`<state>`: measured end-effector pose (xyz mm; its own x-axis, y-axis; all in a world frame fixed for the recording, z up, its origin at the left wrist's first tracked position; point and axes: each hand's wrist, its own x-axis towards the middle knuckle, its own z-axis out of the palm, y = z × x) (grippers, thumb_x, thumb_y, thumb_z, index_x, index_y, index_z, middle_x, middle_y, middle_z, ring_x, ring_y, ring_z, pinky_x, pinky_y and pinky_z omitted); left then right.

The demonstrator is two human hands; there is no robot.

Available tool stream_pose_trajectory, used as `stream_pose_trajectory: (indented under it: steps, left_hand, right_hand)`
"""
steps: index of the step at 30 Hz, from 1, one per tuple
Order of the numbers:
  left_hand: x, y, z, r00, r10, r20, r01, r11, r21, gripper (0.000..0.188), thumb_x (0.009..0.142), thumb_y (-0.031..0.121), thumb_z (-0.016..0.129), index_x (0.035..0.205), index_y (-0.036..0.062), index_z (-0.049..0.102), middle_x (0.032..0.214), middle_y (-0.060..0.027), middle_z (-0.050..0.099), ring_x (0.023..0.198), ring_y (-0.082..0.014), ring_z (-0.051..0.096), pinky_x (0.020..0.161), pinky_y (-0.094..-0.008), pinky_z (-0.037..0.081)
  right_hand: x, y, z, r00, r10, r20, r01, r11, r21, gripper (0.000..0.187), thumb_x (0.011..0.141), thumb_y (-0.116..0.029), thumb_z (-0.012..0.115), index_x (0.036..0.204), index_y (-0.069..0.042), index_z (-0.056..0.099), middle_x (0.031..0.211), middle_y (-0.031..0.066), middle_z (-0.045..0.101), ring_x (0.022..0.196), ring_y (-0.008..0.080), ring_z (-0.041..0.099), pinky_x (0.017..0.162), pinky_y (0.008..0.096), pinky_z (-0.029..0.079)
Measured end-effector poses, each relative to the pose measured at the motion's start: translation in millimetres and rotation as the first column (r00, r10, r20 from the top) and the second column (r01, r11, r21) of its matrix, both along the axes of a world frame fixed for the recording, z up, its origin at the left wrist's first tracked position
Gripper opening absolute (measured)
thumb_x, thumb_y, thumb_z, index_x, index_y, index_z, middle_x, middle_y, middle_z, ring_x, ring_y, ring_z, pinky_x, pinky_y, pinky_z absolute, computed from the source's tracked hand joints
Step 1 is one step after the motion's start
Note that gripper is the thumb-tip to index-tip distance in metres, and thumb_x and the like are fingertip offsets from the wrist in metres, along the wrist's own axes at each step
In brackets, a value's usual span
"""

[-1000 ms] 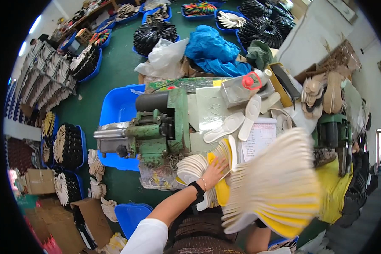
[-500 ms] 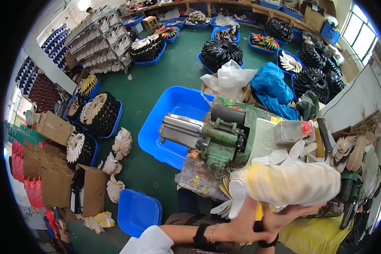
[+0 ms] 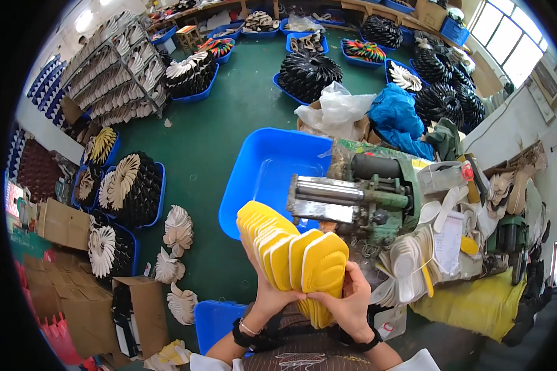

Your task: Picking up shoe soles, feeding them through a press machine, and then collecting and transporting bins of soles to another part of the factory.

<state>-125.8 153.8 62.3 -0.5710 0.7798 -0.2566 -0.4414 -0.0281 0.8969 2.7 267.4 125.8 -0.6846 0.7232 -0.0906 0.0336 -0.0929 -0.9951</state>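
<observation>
Both hands hold a fanned stack of yellow insoles (image 3: 322,263) with white edges, up in front of my body. My left hand (image 3: 269,297) is wrapped round the stack's left and lower side. My right hand (image 3: 351,302) grips its right side, thumb on the yellow faces. Just beyond the stack is a green roller machine (image 3: 377,204) with shiny metal rollers. A big blue tub (image 3: 244,164) sits beneath the roller end. To the right of my right hand lies a pile of white and yellow insoles (image 3: 408,266) on the machine's bench.
A smaller blue tub (image 3: 211,321) is near my left forearm. Small insole bundles (image 3: 178,229) lie on the green floor, beside open cardboard boxes (image 3: 145,309). A yellow sack (image 3: 476,303) hangs at the right. Tubs of black insoles (image 3: 309,74) and a loaded rack (image 3: 114,68) stand farther off.
Both hands have come left from the bench pile to in front of my body, bringing the insole stack. It was blurred, mostly white side showing; now yellow faces show. The head view has shifted.
</observation>
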Motion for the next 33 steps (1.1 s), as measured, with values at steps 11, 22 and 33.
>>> stream_pose_trajectory:
  steps: [11, 22, 33]
  left_hand:
    - [-50, 2, -10, 0.957, 0.168, -0.236, -0.161, 0.986, 0.046, 0.121, 0.068, 0.016, 0.081, 0.145, 0.0092, -0.012, 0.138, -0.0123, 0.028, 0.125, -0.0250, 0.037, 0.105, -0.0403, 0.032]
    - [-106, -17, -43, 0.961, 0.122, -0.250, -0.126, 0.992, 0.003, 0.108, 0.071, 0.015, 0.079, 0.145, 0.0044, 0.001, 0.135, -0.0120, 0.032, 0.121, -0.0230, 0.040, 0.102, -0.0375, 0.035]
    - [-138, -40, -34, 0.975, 0.222, -0.007, -0.222, 0.975, -0.033, 0.064, 0.079, 0.024, 0.072, 0.130, 0.0056, 0.037, 0.119, -0.0073, 0.051, 0.109, -0.0203, 0.051, 0.097, -0.0353, 0.040]
  right_hand:
    - [-59, -39, -17, 0.876, -0.441, -0.195, 0.435, 0.897, -0.078, 0.077, 0.075, 0.009, 0.069, 0.140, 0.002, 0.029, 0.119, 0.0119, 0.056, 0.109, 0.0184, 0.056, 0.094, 0.0304, 0.046]
    - [-35, -7, -54, 0.880, -0.432, -0.198, 0.363, 0.880, -0.307, 0.037, 0.075, 0.009, 0.070, 0.108, 0.000, 0.054, 0.106, 0.0079, 0.063, 0.100, 0.0145, 0.059, 0.088, 0.0296, 0.047]
    - [-68, 60, -122, 0.905, -0.420, -0.067, 0.417, 0.907, -0.052, 0.027, 0.079, -0.001, 0.070, 0.100, -0.001, 0.052, 0.093, 0.0037, 0.061, 0.084, 0.0086, 0.057, 0.075, 0.0237, 0.046]
